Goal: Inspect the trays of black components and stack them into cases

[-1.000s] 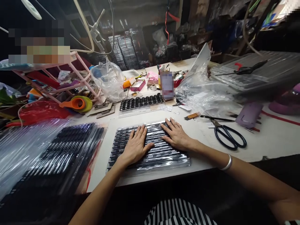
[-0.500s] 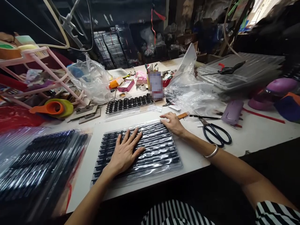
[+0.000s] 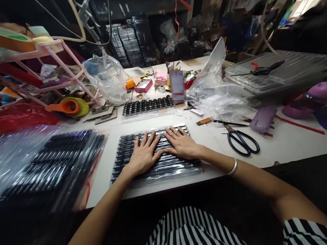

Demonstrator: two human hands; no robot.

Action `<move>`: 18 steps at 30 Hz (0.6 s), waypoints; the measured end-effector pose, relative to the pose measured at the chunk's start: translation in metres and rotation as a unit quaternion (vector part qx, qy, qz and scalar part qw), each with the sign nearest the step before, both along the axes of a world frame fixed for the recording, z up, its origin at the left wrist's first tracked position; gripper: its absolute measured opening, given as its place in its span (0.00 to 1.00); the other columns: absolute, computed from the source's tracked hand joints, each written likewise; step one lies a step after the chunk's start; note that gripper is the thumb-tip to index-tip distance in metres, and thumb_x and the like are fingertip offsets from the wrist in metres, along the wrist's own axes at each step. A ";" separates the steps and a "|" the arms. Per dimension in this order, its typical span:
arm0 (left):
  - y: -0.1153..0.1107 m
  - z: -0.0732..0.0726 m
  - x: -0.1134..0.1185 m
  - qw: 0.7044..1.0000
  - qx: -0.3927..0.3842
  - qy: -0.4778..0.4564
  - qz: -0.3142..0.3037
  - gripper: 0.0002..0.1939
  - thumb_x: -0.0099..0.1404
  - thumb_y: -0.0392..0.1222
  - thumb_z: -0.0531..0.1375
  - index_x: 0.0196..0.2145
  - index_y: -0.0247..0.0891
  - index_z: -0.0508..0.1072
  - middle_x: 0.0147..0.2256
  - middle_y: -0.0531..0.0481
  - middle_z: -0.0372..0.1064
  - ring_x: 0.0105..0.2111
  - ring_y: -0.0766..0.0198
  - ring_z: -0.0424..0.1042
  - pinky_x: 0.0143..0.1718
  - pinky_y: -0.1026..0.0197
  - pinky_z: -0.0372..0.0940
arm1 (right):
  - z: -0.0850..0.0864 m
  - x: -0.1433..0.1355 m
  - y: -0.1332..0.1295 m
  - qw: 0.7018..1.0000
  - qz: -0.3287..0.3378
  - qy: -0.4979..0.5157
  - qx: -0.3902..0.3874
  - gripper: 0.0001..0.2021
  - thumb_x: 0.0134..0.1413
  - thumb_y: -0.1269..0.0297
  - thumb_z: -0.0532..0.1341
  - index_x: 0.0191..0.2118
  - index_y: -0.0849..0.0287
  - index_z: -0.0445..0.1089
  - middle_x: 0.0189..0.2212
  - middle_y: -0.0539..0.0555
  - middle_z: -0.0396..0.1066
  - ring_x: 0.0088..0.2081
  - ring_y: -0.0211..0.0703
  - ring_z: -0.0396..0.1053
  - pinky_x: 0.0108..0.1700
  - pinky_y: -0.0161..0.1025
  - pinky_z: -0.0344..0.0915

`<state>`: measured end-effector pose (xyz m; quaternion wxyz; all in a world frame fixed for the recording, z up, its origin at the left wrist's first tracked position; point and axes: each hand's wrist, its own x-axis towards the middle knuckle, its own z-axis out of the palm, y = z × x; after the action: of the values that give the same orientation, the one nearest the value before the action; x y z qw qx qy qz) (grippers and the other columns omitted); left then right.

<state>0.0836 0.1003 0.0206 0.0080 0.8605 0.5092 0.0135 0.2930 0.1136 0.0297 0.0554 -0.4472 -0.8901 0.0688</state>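
Note:
A clear plastic tray lined with rows of long black strips lies flat on the white table in front of me. My left hand rests on its left half, palm down with the fingers spread. Beside it, my right hand also lies flat and open on the right half, its thumb close to the left thumb. Neither hand is closed around anything. What the black strips are, I cannot make out under the shiny plastic.
Stacked packs of black strips stand at the left. Behind the tray lies a row of small black parts. Dark-handled scissors, a cutter and a purple case are at the right. Plastic bags lie farther back.
My right hand has moved from the tray's far right corner onto its top, flat next to my left hand. The left hand stays pressed on the tray. The view has shifted a little.

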 end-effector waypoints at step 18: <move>-0.035 -0.011 -0.105 0.977 -0.030 -0.196 0.084 0.30 0.69 0.55 0.43 0.63 0.38 0.54 0.66 0.44 0.40 0.66 0.55 0.38 0.63 0.45 0.42 | -0.012 -0.001 -0.031 0.995 0.061 -0.005 0.080 0.34 0.62 0.44 0.46 0.64 0.67 0.54 0.65 0.69 0.45 0.66 0.62 0.40 0.62 0.59 0.43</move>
<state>-0.0216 0.0658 0.0095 0.1328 0.7946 0.5684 0.1671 0.2921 0.0823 0.0181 0.0817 -0.3862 -0.9188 -0.0016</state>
